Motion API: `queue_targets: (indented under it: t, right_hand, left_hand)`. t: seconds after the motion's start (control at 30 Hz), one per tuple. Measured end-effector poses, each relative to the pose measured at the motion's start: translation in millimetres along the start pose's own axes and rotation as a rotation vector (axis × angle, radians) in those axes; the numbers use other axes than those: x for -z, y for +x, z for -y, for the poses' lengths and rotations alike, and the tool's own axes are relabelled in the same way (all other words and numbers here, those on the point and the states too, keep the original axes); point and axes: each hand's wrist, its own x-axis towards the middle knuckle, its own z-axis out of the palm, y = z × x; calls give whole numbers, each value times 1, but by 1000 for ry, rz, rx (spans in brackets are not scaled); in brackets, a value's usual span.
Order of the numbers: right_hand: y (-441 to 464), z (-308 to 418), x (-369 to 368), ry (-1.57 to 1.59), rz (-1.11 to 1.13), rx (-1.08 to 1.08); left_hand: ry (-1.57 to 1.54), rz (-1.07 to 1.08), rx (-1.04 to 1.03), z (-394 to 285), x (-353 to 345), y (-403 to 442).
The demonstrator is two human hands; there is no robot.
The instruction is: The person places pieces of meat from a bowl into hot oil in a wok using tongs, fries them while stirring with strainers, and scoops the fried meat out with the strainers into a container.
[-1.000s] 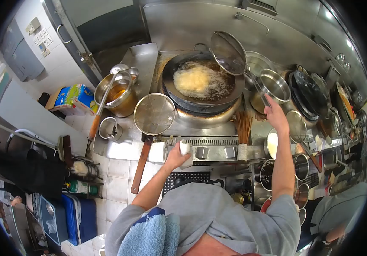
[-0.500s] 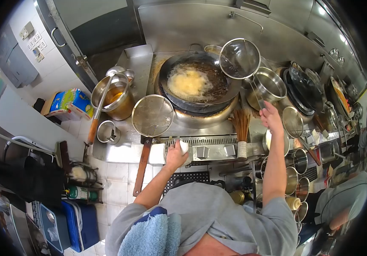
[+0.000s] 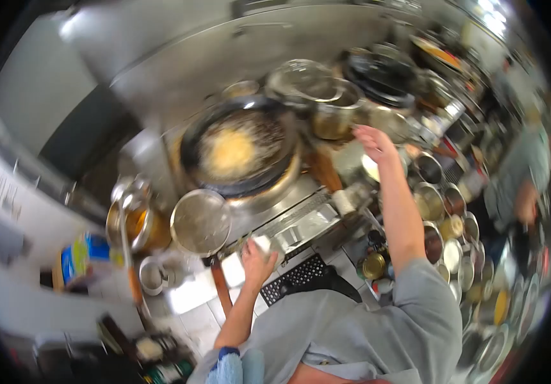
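Note:
My left hand (image 3: 257, 261) is closed around a white cloth (image 3: 262, 243) at the stove's front edge. My right hand (image 3: 376, 143) reaches out to the right, just beyond the steel pot (image 3: 334, 121); its fingers are blurred, and whether they touch a handle is unclear. A wire strainer (image 3: 304, 78) lies low by that pot. In the black wok (image 3: 192, 168), pale yellow food (image 3: 230, 153) bubbles in dark oil. A second strainer (image 3: 200, 222), with a wooden handle, rests left of my left hand.
A steel pot of amber liquid (image 3: 153, 233) and a small steel cup (image 3: 152, 275) stand at the left. A bamboo brush (image 3: 324, 168) lies right of the wok. Many steel containers (image 3: 429, 201) crowd the right side. Another person (image 3: 518, 173) stands at the far right.
The view has turned right and is blurred. The strainer that my right hand held raised near the wok is now lower, by the back pots. My left hand keeps the white cloth.

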Motion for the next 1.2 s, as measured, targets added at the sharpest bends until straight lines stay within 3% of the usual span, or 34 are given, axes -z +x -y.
queue_targets:
  t: [0.13,0.17,0.2,0.3,0.37,0.43,0.5,0.57,0.63,0.77,0.83,0.93,1.07,1.2]
  right_hand:
    - [-1,25,18,149,6,-58]
    - [9,30,36,400,151,-154]
    - [0,34,30,345,-48,37]
    - [-25,26,34,667,-58,266]
    - [-62,15,15,798,-299,353]
    - [-97,-14,35,750,-173,306]
    - [-121,-65,85,513,-47,162]
    - [-192,-110,121,199,32,25]
    - [-268,-143,161,-26,-176,-56]
    - [-435,-193,251,0,-560,-31]
    - [-505,-211,269,57,-755,-49]
    - [-564,-245,299,185,-765,4]
    - [-571,-270,301,185,-862,5]
    - [-530,-288,298,155,-837,-75]
  left_hand:
    - [-1,138,-105,13,-2,-2]
    - [18,147,-135,13,-1,-3]
    - [14,147,-124,11,1,-3]
    - [32,93,-93,5,-4,-3]
    - [66,58,-70,5,-6,-5]
    - [104,39,-42,6,-11,-8]
    - [123,108,-5,-3,-6,-15]
    - [265,-15,-154,24,-17,-15]
    - [321,-79,-295,44,-2,-20]
    - [187,-192,-350,54,25,-59]
    - [26,-158,-270,51,30,-92]
    - [-401,58,45,46,35,-134]
    - [-1039,346,562,52,48,-166]
    - [-1358,401,757,64,60,-174]
